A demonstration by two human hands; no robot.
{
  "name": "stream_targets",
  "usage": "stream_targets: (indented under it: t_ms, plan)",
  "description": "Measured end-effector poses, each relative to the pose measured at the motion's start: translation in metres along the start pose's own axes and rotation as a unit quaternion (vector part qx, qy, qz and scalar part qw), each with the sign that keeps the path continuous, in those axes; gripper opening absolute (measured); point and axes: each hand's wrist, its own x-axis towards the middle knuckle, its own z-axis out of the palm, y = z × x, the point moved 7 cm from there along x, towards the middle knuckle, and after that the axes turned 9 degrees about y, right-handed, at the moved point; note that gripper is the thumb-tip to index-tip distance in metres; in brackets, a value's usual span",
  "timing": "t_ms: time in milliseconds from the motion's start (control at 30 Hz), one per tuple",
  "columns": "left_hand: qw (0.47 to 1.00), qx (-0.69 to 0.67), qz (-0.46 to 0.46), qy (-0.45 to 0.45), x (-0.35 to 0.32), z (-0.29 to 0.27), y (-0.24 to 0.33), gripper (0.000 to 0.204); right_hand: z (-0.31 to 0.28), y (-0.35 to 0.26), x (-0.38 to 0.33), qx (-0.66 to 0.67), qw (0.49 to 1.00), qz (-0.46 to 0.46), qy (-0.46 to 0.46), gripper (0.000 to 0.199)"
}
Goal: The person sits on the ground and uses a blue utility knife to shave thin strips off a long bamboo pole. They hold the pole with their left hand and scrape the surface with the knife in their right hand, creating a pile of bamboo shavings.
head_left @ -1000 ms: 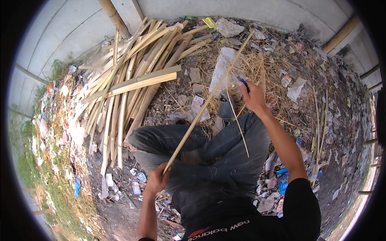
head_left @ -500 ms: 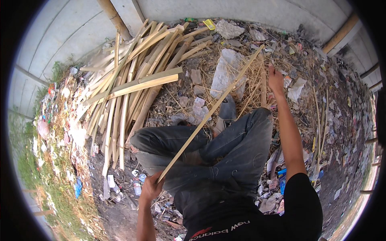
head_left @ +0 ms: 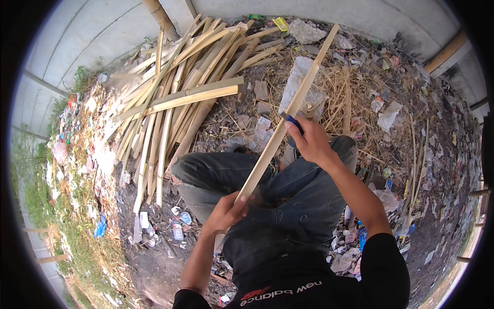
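a long pale strip (head_left: pixel 301 95) slants over the person's crossed legs (head_left: pixel 216 172), its lower part held in the left hand's (head_left: pixel 225 213) fingers; the right hand's (head_left: pixel 312 142) fingers curl round a blue handle (head_left: pixel 294 123) at the strip. a heap of split strips (head_left: pixel 180 95) lies beyond, leftward.

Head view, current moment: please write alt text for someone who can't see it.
A seated person's left hand grips a long pale strip near its lower end, while the right hand holds a blue-handled tool at its middle. A pile of similar strips lies to the upper left on litter-strewn ground.
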Motion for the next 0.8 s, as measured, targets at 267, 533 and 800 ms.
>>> stream_targets:
  t_ms: [267,533,800]
  plan:
    - [0.999,-0.041,-0.007,-0.005,0.014,0.018,0.011,0.046,0.067,-0.051,-0.099,-0.102,0.972,-0.059,-0.202,0.054]
    - [1.0,-0.017,-0.012,-0.004,0.009,0.015,0.008,0.041,0.05,-0.009,-0.041,-0.137,0.983,-0.031,-0.115,0.062]
    - [0.992,0.109,-0.057,-0.028,-0.031,0.003,-0.031,0.04,-0.048,0.135,0.038,-0.194,0.959,0.204,0.045,0.076]
